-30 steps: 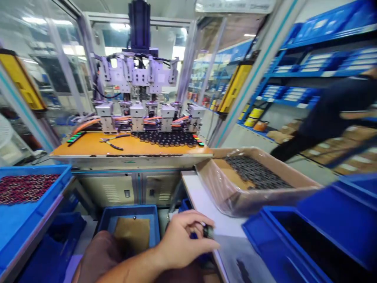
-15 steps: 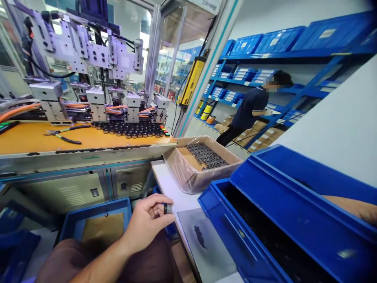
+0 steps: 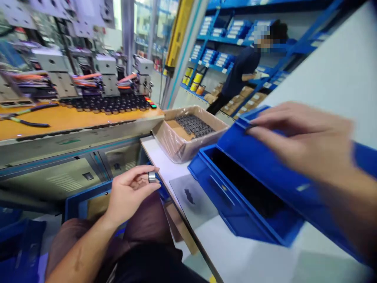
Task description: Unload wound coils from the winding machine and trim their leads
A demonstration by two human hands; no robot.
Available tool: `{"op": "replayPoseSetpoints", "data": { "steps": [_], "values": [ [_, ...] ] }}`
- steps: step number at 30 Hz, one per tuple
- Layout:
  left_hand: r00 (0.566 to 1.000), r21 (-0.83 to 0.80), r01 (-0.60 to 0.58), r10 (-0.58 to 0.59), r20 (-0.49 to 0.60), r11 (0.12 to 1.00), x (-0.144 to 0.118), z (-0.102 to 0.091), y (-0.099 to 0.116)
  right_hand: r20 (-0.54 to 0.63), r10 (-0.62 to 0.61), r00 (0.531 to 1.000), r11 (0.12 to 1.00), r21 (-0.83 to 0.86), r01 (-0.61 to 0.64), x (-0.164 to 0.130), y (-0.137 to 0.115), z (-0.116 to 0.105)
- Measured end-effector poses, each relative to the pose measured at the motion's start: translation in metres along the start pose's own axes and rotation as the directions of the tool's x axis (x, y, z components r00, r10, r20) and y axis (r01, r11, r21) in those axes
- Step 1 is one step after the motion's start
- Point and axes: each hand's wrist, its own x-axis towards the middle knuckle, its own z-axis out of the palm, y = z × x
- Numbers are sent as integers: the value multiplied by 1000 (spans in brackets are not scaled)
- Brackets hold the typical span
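Palm-up, left hand (image 3: 129, 192) pinching ring (image 3: 152, 177).

A factory assembly floor: an automated machine (image 3: 100, 74) on an orange bench (image 3: 73, 118), blue parts bins (image 3: 253, 173), and stockroom shelving (image 3: 224, 47) (boxes stacked below).

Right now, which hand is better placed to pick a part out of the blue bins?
Probably the right hand: it hovers, blurred, over the blue bins, whereas the left hand is off the table edge, already pinching a small metal ring.
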Motion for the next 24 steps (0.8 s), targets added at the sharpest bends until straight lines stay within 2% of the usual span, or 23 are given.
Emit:
{"op": "replayPoseSetpoints", "data": {
  "steps": [1, 3, 5, 7, 10, 14, 19, 24],
  "values": [
    [1000, -26, 7, -6, 22, 1000, -1, 3, 1, 111, -42, 993, 997, 76, 34, -9, -10, 10],
    [999, -38, 13, -11, 53, 999, -3, 7, 4, 195, -113, 974, 934, 356, 37, -28, -34, 38],
    [997, -10, 14, -13, 74, 1000, -7, 9, 7, 206, -112, 972, 832, 554, -21, -46, -54, 68],
    [995, 11, 21, -22, 99, 1000, -11, 11, 7, 183, -91, 979, 764, 644, -50, -60, -65, 89],
    [991, -1, 50, -50, 123, 999, -13, 16, 4, 164, -63, 984, 752, 656, -62, -70, -66, 101],
    [991, -39, 90, -85, 104, 995, -9, 27, -2, 159, -64, 985, 785, 617, -49, -71, -56, 97],
    [996, 5, 43, -43, 74, 999, -4, 32, -3, 78, -200, 977, 804, 583, 118, -71, -46, 96],
    [1000, 88, 0, -2, 31, 996, -2, 27, -1, 11, -265, 964, 875, 422, 235, -74, -41, 103]
  ]
}}
